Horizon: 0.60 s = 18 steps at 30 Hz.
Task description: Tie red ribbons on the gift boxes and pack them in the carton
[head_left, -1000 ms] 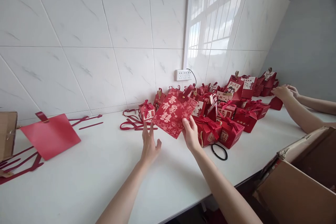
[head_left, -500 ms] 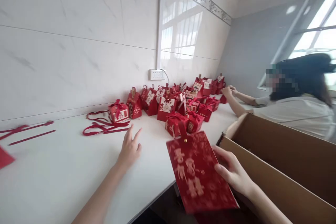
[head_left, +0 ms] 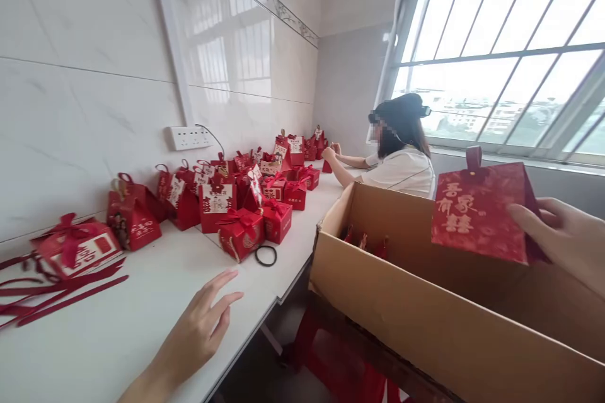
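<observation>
My right hand (head_left: 562, 233) grips the side of a red gift box (head_left: 479, 208) with gold lettering and a ribbon loop on top. The gift box is held above the open cardboard box (head_left: 401, 293). Inside the cardboard box, at its far left end, a few red items (head_left: 366, 242) show in part. My left hand (head_left: 203, 318) hovers over the white table (head_left: 142, 327) with its fingers apart and nothing in it. A black ring-shaped band (head_left: 265, 256) lies just beyond its fingertips.
Several red gift boxes (head_left: 217, 208) stand along the wall. Red ribbons (head_left: 61, 289) lie at the table's left. A co-worker (head_left: 401, 164) sits at the far end, hands on a small red box (head_left: 327, 165). A socket strip (head_left: 191, 137) is on the wall.
My view has turned to the right. My right hand has carried the red gift box from beside the table edge to above the cardboard box. My left hand stays empty over the table.
</observation>
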{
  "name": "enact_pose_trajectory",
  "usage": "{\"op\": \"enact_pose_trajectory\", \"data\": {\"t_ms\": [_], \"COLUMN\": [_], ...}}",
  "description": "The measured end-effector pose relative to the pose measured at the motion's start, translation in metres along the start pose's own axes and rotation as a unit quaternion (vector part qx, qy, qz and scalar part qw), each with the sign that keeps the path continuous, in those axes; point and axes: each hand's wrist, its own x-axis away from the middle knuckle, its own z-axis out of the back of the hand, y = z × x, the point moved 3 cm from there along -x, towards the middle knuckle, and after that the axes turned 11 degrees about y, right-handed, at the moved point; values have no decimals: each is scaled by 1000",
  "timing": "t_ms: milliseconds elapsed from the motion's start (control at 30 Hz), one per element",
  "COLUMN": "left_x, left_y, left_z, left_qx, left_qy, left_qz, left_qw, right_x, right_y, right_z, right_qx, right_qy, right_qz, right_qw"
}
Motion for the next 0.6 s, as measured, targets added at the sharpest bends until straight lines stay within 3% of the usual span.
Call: {"op": "enact_pose_trajectory", "data": {"t_ms": [100, 200, 333, 400, 467, 600], "left_x": [-20, -47, -85, -101, -112, -119], "left_y": [6, 19, 43, 53, 60, 66], "left_z": [-17, -45, -88, -106, -121, -149], "left_qx": [21, 59, 105, 124, 141, 171], "left_qy": [2, -14, -35, -33, -33, -54], "left_qz": [17, 8, -8, -9, -18, -37], "left_qw": [1000, 998, 994, 992, 989, 983], "right_x": [-28, -35, -24, -17, -11, -1], "right_y": [1, 2, 6, 7, 9, 15], "right_z": [-20, -55, -96, -110, -119, -123], "right_qx": [25, -40, -269, -328, -306, -169], "right_qy": [-77, -167, -239, -269, -301, -328], "right_qz": [-51, -83, -166, -179, -163, -42], "right_qw": [995, 982, 918, 888, 888, 928]}}
